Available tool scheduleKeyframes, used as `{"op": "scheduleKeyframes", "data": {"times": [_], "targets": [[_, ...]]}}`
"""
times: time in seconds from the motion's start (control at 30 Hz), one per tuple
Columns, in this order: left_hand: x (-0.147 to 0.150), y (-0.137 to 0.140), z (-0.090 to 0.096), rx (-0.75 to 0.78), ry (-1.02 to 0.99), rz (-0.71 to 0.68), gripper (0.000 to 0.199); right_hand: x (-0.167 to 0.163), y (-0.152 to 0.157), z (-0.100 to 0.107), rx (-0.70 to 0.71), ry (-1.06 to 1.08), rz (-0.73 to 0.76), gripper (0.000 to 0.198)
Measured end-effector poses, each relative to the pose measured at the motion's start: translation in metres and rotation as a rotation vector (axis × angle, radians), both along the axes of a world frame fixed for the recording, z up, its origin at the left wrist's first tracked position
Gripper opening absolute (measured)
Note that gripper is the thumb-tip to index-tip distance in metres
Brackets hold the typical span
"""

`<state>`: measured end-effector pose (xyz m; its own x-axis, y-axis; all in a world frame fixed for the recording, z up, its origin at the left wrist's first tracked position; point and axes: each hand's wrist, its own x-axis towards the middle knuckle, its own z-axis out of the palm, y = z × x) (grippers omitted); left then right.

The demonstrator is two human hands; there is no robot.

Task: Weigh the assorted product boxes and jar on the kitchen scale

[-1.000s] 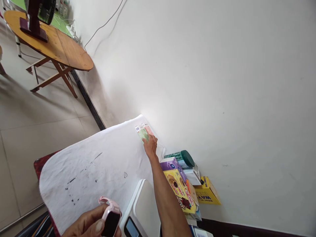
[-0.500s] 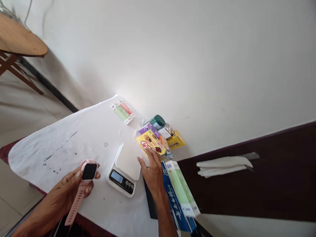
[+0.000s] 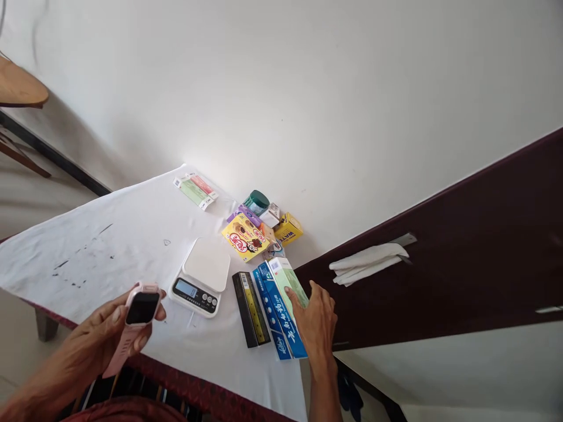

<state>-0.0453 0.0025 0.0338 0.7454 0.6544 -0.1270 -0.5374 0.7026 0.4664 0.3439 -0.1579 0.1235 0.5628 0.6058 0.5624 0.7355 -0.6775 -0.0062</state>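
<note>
My left hand (image 3: 116, 328) is closed on a pink smartwatch (image 3: 143, 308), its dark screen facing up and the strap hanging down. Over at the right, my right hand (image 3: 313, 316) reaches over a green-and-white box (image 3: 288, 278), thumb and fingers apart across it; whether they touch it I cannot tell. That box lies on blue toothpaste boxes (image 3: 277, 313), with a black-and-yellow box (image 3: 250, 310) beside them. A white kitchen scale (image 3: 204, 266) with a lit display stands between my hands.
A yellow snack box (image 3: 245, 237), a green-lidded jar (image 3: 257, 202) and a yellow box (image 3: 289, 228) cluster by the wall. Green and red cartons (image 3: 196, 190) lie at the table's (image 3: 132, 234) far corner. A white cloth (image 3: 369, 264) hangs at the right.
My right hand has moved from beside the yellow snack box to the green-and-white box at the right. The watch stays in my left hand. The view has shifted right.
</note>
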Motion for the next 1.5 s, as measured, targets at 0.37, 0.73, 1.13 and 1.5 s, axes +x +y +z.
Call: {"op": "scheduleKeyframes", "data": {"times": [0.37,0.73,1.13,1.5], "targets": [[0.010,-0.049,0.052,-0.062,-0.103,-0.216,0.049,-0.070,0.018,-0.084,-0.105,0.336,0.239,0.066],[0.014,-0.033,0.024,-0.032,-0.221,-0.092,0.044,-0.073,0.027,-0.079,0.109,0.268,0.309,0.057],[0.006,0.010,-0.005,-0.071,-0.092,0.097,0.041,-0.122,0.141,-0.052,-0.059,0.410,0.699,0.048],[0.007,0.012,-0.001,-0.026,-0.099,0.075,0.036,-0.104,0.114,-0.024,-0.057,0.319,0.565,0.060]]}}
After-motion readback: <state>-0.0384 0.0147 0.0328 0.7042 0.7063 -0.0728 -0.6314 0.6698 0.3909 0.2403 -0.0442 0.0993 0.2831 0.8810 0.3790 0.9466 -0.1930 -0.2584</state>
